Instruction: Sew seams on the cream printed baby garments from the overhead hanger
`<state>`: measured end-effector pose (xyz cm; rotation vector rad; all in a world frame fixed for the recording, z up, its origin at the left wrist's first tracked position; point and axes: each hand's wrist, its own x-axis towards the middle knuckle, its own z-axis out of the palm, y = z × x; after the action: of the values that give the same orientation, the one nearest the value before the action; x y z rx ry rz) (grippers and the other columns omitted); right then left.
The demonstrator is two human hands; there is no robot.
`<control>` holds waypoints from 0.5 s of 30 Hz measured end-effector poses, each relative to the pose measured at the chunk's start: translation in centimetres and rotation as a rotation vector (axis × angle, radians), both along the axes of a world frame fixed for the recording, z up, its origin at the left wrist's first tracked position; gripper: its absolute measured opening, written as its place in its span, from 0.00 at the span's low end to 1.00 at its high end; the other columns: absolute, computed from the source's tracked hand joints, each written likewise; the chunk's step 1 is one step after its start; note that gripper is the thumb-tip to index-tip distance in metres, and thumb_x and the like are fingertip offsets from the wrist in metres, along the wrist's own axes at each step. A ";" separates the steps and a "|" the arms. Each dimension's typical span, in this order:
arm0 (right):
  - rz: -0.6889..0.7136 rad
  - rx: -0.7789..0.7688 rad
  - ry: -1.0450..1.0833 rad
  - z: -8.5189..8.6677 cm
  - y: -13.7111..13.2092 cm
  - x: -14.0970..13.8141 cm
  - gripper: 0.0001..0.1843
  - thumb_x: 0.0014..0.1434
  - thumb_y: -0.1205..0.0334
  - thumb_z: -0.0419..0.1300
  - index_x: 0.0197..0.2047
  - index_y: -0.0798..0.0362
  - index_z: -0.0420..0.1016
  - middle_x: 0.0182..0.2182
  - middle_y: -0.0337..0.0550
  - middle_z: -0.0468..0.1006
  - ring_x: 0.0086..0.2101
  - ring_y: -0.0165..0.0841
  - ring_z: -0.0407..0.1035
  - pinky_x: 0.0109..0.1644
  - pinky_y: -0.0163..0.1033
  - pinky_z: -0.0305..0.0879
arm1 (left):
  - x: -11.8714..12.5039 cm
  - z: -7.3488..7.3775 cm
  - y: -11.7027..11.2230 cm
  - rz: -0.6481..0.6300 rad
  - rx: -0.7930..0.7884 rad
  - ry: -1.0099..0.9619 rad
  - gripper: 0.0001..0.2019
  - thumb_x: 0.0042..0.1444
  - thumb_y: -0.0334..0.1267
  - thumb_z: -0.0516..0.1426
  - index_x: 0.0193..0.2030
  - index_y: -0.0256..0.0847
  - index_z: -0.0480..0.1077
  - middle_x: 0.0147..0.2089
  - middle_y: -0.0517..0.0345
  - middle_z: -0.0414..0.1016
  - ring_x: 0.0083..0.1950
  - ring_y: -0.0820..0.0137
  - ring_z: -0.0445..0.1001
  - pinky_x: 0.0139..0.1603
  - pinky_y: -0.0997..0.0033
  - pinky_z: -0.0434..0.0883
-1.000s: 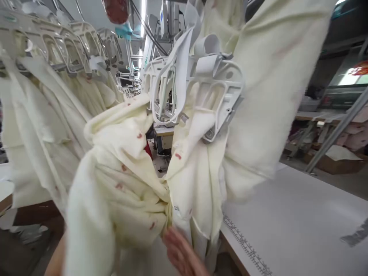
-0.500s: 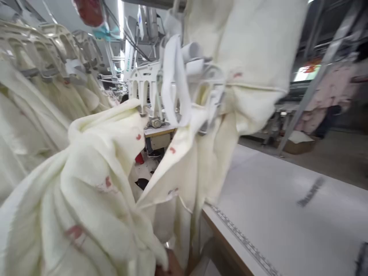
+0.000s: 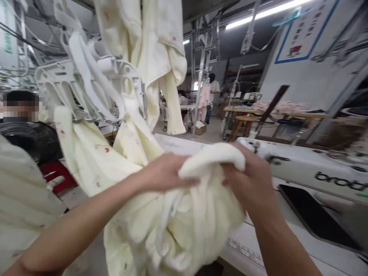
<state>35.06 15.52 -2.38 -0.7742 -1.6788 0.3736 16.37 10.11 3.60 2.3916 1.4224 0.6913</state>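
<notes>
Since the frame half a second ago, the bunched cream cloth (image 3: 198, 226) has moved from the lower left to the middle, and both hands are now gripping it higher up, while the view is swinging right. The left hand (image 3: 169, 170) is pinching one end of a rolled edge, thumb uppermost, and the right hand (image 3: 253, 180) is closing around the other end, its fingertips partly hidden in the folds. The person appears to be gathering and turning that edge; the next move is probably calling for a steady hold at both ends and enough slack, since the cloth is trailing up to a white plastic hanger (image 3: 57, 74) on the left. White bands (image 3: 89, 73) are drooping over the hanger, and another cream garment (image 3: 163, 46) is hanging behind. Below and beyond the hands, a white surface (image 3: 181, 145) is spreading out, a ruler strip (image 3: 244, 249) running along its edge; on the right a black phone (image 3: 316, 218) is lying just in front of a white sewing machine (image 3: 304, 168). Farther out, a co-worker (image 3: 28, 138) is sitting at left near a red stool (image 3: 57, 178), another person (image 3: 212, 94) is standing by pink garments (image 3: 204, 97), and a light tube (image 3: 267, 15) is glowing overhead.
</notes>
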 end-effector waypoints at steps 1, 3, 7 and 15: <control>-0.078 0.045 0.004 0.5 0.7 0.4 0.18 0.52 0.53 0.53 0.45 0.52 0.70 0.38 0.46 0.71 0.36 0.44 0.68 0.40 0.50 0.66 | 0.1 1.0 2.4 0.030 0.096 -0.096 0.08 0.51 0.37 0.59 0.39 0.41 0.74 0.34 0.61 0.76 0.36 0.63 0.74 0.36 0.68 0.71; -0.200 0.081 0.050 -0.2 1.0 1.0 0.23 0.54 0.51 0.57 0.51 0.51 0.66 0.46 0.48 0.67 0.44 0.46 0.64 0.44 0.51 0.63 | -0.6 3.1 6.7 0.191 0.227 -0.342 0.07 0.50 0.35 0.58 0.35 0.35 0.74 0.34 0.59 0.75 0.37 0.64 0.74 0.36 0.72 0.70; 0.238 -0.323 0.223 -5.8 -1.3 -0.2 0.18 0.61 0.54 0.55 0.53 0.48 0.63 0.31 0.40 0.68 0.28 0.34 0.65 0.29 0.35 0.65 | -3.4 4.3 11.6 0.498 0.303 -0.666 0.12 0.50 0.39 0.57 0.38 0.32 0.72 0.33 0.56 0.74 0.33 0.69 0.72 0.31 0.77 0.68; 0.285 -0.588 0.035 -10.7 0.8 -7.8 0.14 0.54 0.57 0.55 0.44 0.52 0.70 0.38 0.44 0.72 0.40 0.42 0.66 0.42 0.42 0.63 | -8.8 -1.5 14.0 0.646 0.125 -0.440 0.20 0.50 0.48 0.53 0.42 0.33 0.70 0.29 0.48 0.73 0.30 0.56 0.73 0.31 0.58 0.72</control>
<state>27.23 16.30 -13.07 -0.9410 -1.6621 1.1067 7.59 24.13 2.08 1.6645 1.9719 1.3860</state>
